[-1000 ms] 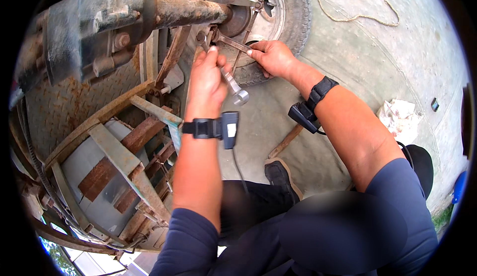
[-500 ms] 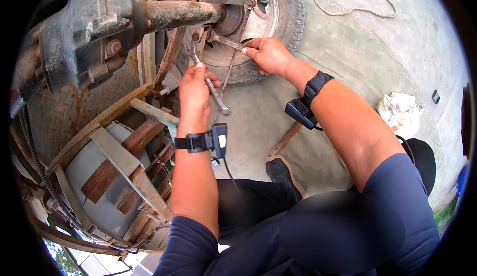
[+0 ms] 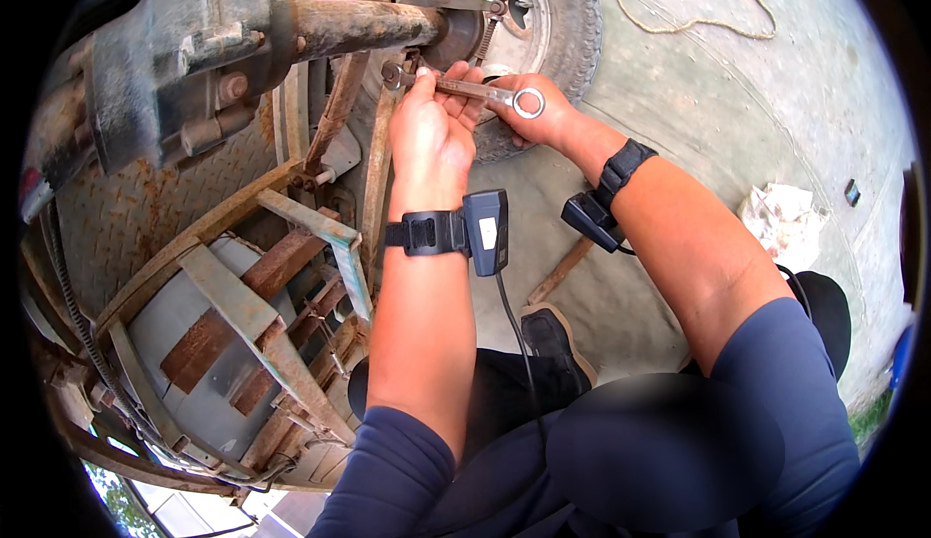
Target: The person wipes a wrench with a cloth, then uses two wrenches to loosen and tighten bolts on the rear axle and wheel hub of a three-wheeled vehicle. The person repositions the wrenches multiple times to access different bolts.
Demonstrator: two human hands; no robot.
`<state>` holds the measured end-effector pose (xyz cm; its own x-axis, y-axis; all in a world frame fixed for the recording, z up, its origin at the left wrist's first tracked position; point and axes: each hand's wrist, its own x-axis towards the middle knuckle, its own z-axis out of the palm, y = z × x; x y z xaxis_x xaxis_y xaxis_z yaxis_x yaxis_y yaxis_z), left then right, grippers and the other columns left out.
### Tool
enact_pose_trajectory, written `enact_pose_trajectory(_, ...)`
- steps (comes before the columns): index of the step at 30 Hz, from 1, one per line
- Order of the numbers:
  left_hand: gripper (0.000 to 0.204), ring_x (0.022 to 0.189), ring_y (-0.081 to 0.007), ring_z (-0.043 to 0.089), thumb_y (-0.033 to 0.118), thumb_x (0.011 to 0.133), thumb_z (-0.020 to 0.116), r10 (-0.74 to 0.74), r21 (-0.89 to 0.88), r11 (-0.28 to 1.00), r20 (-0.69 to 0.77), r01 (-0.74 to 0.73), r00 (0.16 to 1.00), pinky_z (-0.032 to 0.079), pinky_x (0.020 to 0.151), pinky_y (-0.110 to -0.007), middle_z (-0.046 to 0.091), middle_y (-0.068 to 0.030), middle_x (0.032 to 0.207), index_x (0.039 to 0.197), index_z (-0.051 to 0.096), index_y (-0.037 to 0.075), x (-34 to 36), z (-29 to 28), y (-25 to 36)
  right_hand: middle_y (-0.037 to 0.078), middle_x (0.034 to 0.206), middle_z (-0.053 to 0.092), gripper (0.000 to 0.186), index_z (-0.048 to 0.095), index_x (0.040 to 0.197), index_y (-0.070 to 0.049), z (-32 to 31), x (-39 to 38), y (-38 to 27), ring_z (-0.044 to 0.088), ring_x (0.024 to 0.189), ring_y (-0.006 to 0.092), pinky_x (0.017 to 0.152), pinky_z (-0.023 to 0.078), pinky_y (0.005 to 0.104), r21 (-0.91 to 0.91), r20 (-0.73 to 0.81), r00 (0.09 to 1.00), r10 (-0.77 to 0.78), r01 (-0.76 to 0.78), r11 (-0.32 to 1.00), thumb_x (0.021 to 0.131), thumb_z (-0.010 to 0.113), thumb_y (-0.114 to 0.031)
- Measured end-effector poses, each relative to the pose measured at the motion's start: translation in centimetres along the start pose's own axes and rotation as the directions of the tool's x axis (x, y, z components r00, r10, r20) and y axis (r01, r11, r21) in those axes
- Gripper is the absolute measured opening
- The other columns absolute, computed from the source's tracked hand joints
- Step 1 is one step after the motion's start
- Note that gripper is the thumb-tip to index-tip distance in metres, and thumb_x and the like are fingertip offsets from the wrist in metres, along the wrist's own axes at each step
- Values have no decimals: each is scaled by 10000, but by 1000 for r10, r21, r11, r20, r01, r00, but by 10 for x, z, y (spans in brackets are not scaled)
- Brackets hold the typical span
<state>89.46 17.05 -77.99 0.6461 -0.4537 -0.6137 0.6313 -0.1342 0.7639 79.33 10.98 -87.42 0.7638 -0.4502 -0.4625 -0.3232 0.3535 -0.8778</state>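
Observation:
My left hand (image 3: 432, 121) is palm up, thumb and fingers around the shank of a combination wrench (image 3: 475, 88). That wrench lies nearly level. Its open jaw is at the left, beside a rusty bracket under the axle; its ring end crosses in front of my right hand (image 3: 531, 116). The right hand's fingers are curled, and the second wrench seen in them earlier is now mostly hidden behind my left hand and the first wrench. Just beyond both hands are the wheel hub (image 3: 456, 34) and a threaded rod with a spring (image 3: 487, 39).
A greasy axle housing (image 3: 175, 63) fills the upper left, its tube (image 3: 369, 29) running to the wheel with its tyre (image 3: 582, 34). Below it stands a rusty metal frame (image 3: 228, 291). On the concrete floor lie a rope (image 3: 679, 26), a pale cloth (image 3: 781, 220) and a wooden handle (image 3: 561, 271).
My left hand has moved right and up, turning its wrench from steep to nearly level, with the ring end now over the right hand. The right hand has barely moved.

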Motion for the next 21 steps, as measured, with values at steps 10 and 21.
enact_pose_trajectory(10,323,1034,-356,645,193,1066,293,5,-311,950,36,7,999,562,941,-468,589,-212,1159,1203,394,-81,31,25,5,40,629,611,330,660,1181,-34,4,0,0,555,453,121,444,470,296,27,-62,998,11,-9,1000,953,593,-263)
enact_pose_trajectory(21,263,905,-298,655,205,1060,336,11,-283,959,26,-3,1000,584,827,-419,615,-150,1004,1071,477,-18,40,17,0,53,628,621,352,652,1186,-15,5,2,1,581,466,134,446,471,300,14,-52,998,-27,27,1000,950,594,-269)
